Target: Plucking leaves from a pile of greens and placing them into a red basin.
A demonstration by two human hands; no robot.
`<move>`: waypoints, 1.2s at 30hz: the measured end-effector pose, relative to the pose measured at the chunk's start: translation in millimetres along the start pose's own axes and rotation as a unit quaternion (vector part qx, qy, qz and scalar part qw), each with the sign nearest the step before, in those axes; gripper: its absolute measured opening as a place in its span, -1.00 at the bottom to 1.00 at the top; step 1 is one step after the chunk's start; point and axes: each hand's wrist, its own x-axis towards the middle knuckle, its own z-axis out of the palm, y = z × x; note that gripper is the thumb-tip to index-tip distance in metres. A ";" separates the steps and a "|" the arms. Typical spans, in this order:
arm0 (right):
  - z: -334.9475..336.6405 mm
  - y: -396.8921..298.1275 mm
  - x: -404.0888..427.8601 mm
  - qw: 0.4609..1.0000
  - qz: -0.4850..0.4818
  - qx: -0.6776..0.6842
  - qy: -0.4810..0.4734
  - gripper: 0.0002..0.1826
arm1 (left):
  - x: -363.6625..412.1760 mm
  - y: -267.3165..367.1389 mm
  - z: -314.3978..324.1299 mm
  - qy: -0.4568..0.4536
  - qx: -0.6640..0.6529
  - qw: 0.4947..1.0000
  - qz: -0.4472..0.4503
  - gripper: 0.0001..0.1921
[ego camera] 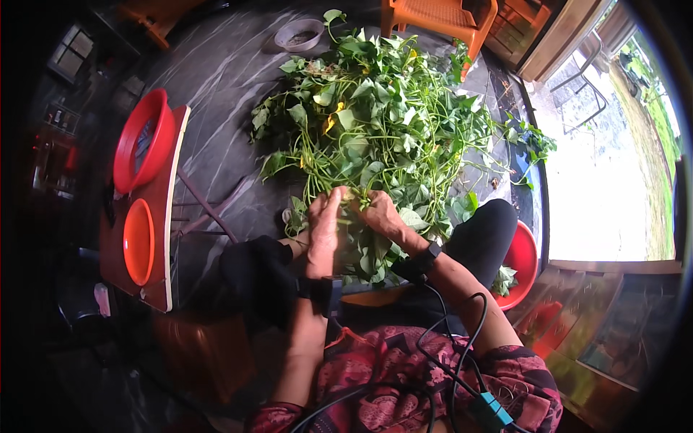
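Note:
A large heap of leafy green vines [379, 113], with a few yellow leaves, lies on the floor in front of me. My right hand [381, 214] is closed on some green vine stems at the heap's near edge. Close beside it, my left hand [326, 214] is raised with its fingers near the same stems; blur and the angle hide whether it grips any. More leaves hang below and between my hands, down to my lap. A red basin [524, 265] by my right knee holds some green leaves [504, 280].
On the left, a low folding table [176, 216] carries a large red basin [162, 135] and an orange basin [139, 242]. A grey bowl [299, 35] and an orange plastic chair [438, 16] stand beyond the heap. Black cables [452, 373] cross my shirt and right forearm.

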 end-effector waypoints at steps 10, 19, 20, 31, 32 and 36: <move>7.6 -19.5 -14.8 0.985 -0.099 -0.119 0.081 -0.73 | 3.2 -36.8 11.2 -0.074 -0.209 0.975 -0.030 -0.49; 20.2 -30.3 -22.5 0.953 -0.177 -0.199 0.144 -0.61 | -7.6 -35.6 19.5 -0.115 -0.409 0.904 -0.055 -0.47; 18.8 -29.9 -27.5 0.950 -0.198 -0.206 0.123 -0.60 | -12.3 -32.5 17.4 -0.126 -0.400 0.905 -0.068 -0.48; -24.8 -62.0 -27.9 0.871 -0.374 -0.229 -0.222 -0.83 | 12.0 -13.2 -13.3 -0.178 -0.345 0.897 -0.214 -0.59; -13.9 -51.5 -30.7 0.866 -0.397 -0.116 -0.282 -0.89 | 14.5 -14.3 -20.6 -0.262 -0.357 0.867 -0.231 -0.57; -15.1 -73.0 -36.1 0.936 -0.245 0.045 -0.249 -0.90 | 12.4 -8.9 -11.0 -0.303 -0.345 0.860 -0.223 -0.57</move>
